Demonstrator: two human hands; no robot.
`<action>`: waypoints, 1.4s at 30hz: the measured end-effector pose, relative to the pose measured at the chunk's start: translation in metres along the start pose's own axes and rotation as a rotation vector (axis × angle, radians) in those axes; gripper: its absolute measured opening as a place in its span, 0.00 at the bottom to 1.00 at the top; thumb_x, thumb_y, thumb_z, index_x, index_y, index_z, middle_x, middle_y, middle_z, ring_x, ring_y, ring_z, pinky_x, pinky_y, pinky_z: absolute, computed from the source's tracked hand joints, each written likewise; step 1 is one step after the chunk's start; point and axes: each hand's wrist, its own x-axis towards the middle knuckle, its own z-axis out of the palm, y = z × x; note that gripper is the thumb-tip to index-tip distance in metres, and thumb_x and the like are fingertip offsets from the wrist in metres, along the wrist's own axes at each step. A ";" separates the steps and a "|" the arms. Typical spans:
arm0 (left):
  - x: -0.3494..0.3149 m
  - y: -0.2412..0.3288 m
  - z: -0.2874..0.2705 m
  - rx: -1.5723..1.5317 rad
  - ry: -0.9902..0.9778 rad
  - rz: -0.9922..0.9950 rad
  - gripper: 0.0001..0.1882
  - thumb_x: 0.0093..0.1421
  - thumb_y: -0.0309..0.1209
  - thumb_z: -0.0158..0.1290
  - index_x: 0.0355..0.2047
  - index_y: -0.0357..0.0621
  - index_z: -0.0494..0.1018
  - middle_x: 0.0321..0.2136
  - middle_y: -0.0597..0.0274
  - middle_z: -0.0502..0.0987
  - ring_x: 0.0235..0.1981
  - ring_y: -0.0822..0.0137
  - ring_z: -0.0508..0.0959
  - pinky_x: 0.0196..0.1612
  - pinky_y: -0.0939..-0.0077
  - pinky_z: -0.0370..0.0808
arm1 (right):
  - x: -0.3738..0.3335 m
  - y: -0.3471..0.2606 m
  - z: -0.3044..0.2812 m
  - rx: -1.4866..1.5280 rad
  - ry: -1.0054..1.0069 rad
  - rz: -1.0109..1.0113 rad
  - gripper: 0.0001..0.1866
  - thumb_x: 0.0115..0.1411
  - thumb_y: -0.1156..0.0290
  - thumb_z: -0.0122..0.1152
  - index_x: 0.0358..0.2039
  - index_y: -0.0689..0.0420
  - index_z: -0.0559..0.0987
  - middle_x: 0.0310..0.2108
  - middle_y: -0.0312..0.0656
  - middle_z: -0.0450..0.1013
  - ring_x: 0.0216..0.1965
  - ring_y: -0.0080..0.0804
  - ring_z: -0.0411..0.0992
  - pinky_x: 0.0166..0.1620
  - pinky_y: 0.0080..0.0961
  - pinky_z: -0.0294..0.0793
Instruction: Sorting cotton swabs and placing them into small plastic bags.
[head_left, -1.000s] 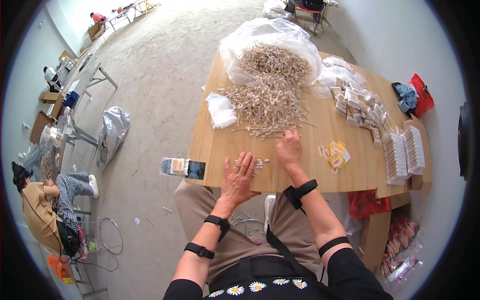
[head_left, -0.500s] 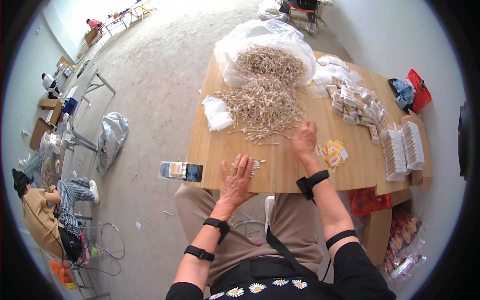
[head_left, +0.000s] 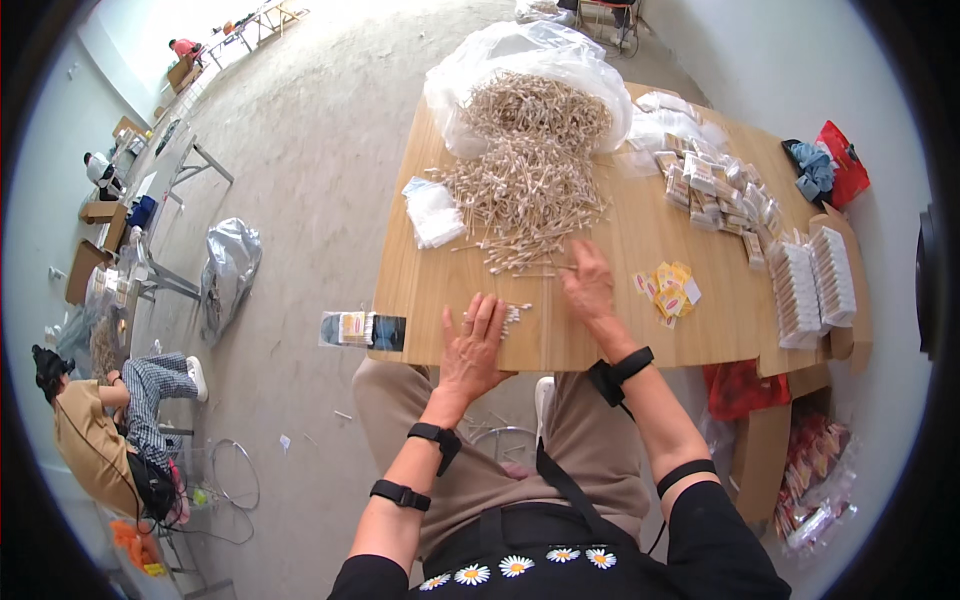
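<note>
- Resting left hand point(head_left: 474, 345) over a small bunch of white-tipped wooden cotton swabs point(head_left: 512, 316) on a light-brown wooden table point(head_left: 560, 335), had fingers stretched out long, thumb off to the side.
- Had right hand point(head_left: 588, 280) at the near edge of a big loose heap of pale wooden swabs point(head_left: 530, 200), fingers mostly curled in; honestly couldn't tell if pinching one.
- Saw that heap spilling from a clear plastic bag point(head_left: 445, 95), with small yellow-and-white cards point(head_left: 672, 290) lying right of that hand.

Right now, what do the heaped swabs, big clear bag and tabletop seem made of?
Swabs: probably matte wooden sticks, tan-coloured, with white, cotton-like tips. Bag: likely thin plastic film, see-through, crinkled and shiny. Tabletop: wood or satin wood-look laminate; the grain fits either.
</note>
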 end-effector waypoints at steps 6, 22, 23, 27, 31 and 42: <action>0.002 0.001 0.000 0.001 0.004 -0.007 0.62 0.36 0.55 0.71 0.68 0.44 0.55 0.66 0.59 0.56 0.70 0.58 0.53 0.66 0.32 0.48 | -0.026 -0.001 0.015 -0.123 -0.186 -0.150 0.19 0.48 0.79 0.64 0.44 0.59 0.79 0.42 0.51 0.72 0.45 0.51 0.71 0.53 0.42 0.71; -0.002 0.014 0.007 0.052 0.027 -0.075 0.61 0.36 0.46 0.72 0.68 0.41 0.54 0.65 0.56 0.56 0.70 0.55 0.53 0.69 0.40 0.50 | -0.028 0.006 0.010 -0.432 -0.049 -0.124 0.34 0.54 0.69 0.66 0.60 0.67 0.67 0.60 0.57 0.65 0.61 0.54 0.63 0.63 0.42 0.63; -0.002 0.015 0.007 0.038 0.040 -0.073 0.60 0.35 0.44 0.71 0.68 0.41 0.55 0.65 0.56 0.56 0.70 0.56 0.53 0.69 0.40 0.50 | -0.027 0.008 0.013 -0.477 -0.102 -0.231 0.36 0.55 0.69 0.66 0.62 0.68 0.65 0.62 0.57 0.63 0.63 0.54 0.62 0.64 0.42 0.62; -0.003 0.015 0.008 0.039 0.034 -0.075 0.60 0.35 0.44 0.72 0.68 0.41 0.55 0.65 0.56 0.56 0.70 0.55 0.54 0.69 0.40 0.50 | -0.021 0.003 0.018 -0.228 -0.166 -0.050 0.36 0.57 0.67 0.64 0.62 0.69 0.64 0.66 0.58 0.59 0.68 0.54 0.56 0.67 0.45 0.58; -0.007 0.014 0.015 0.058 0.059 -0.098 0.59 0.36 0.43 0.71 0.68 0.41 0.55 0.65 0.55 0.56 0.70 0.55 0.54 0.70 0.41 0.49 | -0.062 -0.025 0.001 -0.236 -0.303 -0.158 0.50 0.49 0.59 0.71 0.66 0.69 0.58 0.69 0.59 0.52 0.72 0.53 0.48 0.71 0.52 0.48; -0.007 0.025 0.025 0.047 0.139 -0.131 0.54 0.40 0.36 0.67 0.68 0.36 0.54 0.64 0.50 0.57 0.69 0.50 0.54 0.70 0.47 0.49 | -0.087 -0.047 0.035 -0.443 -0.446 -0.377 0.68 0.32 0.53 0.80 0.70 0.65 0.52 0.72 0.59 0.45 0.74 0.54 0.40 0.73 0.51 0.39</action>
